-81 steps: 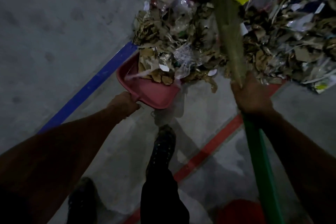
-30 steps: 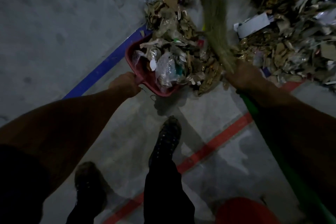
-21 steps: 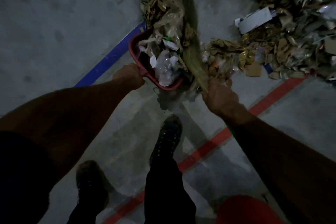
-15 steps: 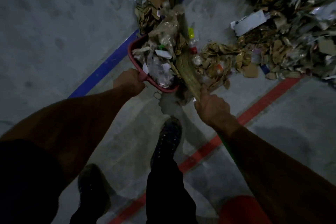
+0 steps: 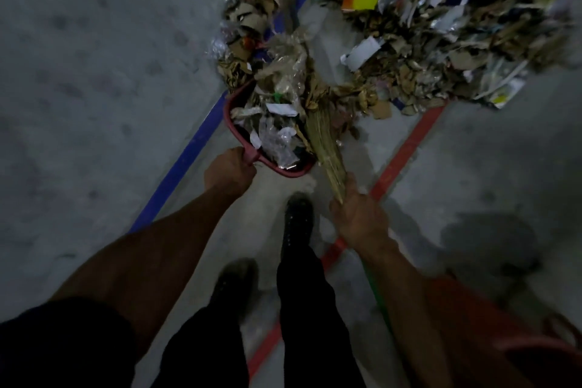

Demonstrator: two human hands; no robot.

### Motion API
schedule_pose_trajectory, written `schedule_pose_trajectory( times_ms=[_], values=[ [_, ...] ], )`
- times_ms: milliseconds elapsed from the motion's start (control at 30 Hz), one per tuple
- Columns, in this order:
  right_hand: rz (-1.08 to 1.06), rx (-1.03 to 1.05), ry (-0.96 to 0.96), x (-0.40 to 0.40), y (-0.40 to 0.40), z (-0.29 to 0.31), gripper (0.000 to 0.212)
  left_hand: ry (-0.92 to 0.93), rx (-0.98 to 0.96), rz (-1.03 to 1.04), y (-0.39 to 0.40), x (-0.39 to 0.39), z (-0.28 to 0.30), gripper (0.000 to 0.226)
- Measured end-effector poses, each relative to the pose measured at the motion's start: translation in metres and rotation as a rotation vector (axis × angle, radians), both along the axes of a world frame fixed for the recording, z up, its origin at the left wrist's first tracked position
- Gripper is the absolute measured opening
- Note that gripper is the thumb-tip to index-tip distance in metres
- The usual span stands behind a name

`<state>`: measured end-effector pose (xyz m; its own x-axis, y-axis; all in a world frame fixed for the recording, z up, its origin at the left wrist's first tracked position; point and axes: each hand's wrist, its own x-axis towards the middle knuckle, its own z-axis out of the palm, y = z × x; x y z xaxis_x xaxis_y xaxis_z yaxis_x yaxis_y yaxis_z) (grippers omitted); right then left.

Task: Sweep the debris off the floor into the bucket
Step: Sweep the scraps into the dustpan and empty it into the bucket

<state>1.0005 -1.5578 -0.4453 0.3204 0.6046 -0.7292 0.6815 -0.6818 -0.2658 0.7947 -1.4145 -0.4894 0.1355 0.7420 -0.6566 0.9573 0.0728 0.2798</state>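
The debris (image 5: 441, 41) lies in a broad heap of torn cardboard, paper and plastic wrap across the far part of the floor (image 5: 94, 72), spreading from the top centre to the right. A smaller share is already piled in the red dustpan (image 5: 233, 126), which sits at the near left edge of the heap, its mouth turned toward it. The left hand (image 5: 228, 170) grips the dustpan's handle, fingers curled round it. The broom (image 5: 324, 148) lies along the dustpan's right side, its straw bristles pressed against the litter in the pan. The right hand (image 5: 359, 217) is closed round the broom where the bristles meet the green handle, which runs back under the right forearm.

The bucket (image 5: 504, 340), red, stands at the lower right, just beside the right arm and well apart from the heap; only part of its rim and wall shows.

A blue line (image 5: 185, 161) on the floor runs under the dustpan's left side, and a red line (image 5: 406, 148) crosses diagonally on the right. Two dark shoes (image 5: 297, 224) and dark trousers show between the arms.
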Motion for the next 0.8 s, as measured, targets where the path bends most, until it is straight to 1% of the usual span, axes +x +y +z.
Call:
schedule_pose_trajectory(
  times_ms=[167, 267, 433, 533, 667, 733, 800],
  values=[
    [-0.158, 0.063, -0.004, -0.035, -0.052, 0.089, 0.061, -0.090, 0.032, -0.019, -0.031, -0.013, 0.087, 0.018],
    [-0.239, 0.101, -0.013, -0.062, -0.089, 0.141, 0.062, -0.119, 0.051, -0.081, -0.056, -0.029, 0.132, 0.018],
    [-0.410, 0.180, -0.049, -0.111, -0.162, 0.220, 0.056, -0.180, 0.056, -0.203, -0.100, -0.057, 0.202, 0.018],
    [-0.476, 0.196, -0.079, -0.135, -0.208, 0.257, 0.052, -0.206, 0.066, -0.332, -0.126, -0.064, 0.236, 0.017],
    [-0.609, 0.199, -0.107, -0.158, -0.266, 0.299, 0.045, -0.144, 0.096, -0.554, -0.159, -0.050, 0.271, 0.019],
    [-0.582, 0.185, -0.186, -0.162, -0.294, 0.313, 0.046, -0.115, 0.085, -0.610, -0.180, -0.035, 0.282, 0.017],
    [-0.629, 0.196, -0.250, -0.163, -0.322, 0.324, 0.048, -0.104, 0.094, -0.678, -0.204, -0.018, 0.289, 0.019]
  ],
)
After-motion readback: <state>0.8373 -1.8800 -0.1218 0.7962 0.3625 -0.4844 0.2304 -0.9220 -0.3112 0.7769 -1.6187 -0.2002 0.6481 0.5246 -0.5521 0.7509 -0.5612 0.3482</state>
